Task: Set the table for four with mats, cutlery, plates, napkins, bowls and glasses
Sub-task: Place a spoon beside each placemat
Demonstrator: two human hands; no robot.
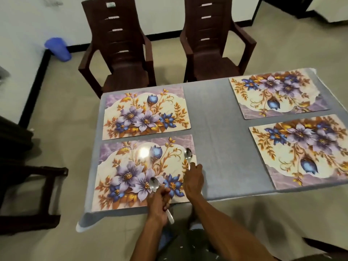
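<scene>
Right hand (194, 178) is pinching the handle of a spoon (188, 155), its bowl lying at the right edge of the near-left floral placemat (131, 166), lower centre of frame. Left hand (158, 202) is gripping a bundle of cutlery (154, 184), one spoon bowl protruding above the fist, white handle ends showing below. Three more floral placemats are lying on the grey tablecloth (222, 138): upper left (145, 112), upper right (276, 93), right (301, 147). Two brown plastic chairs (120, 53) are standing beyond the table's far edge.

bare cloth strip (220, 132) between mats, two chairs (120, 53) beyond
</scene>
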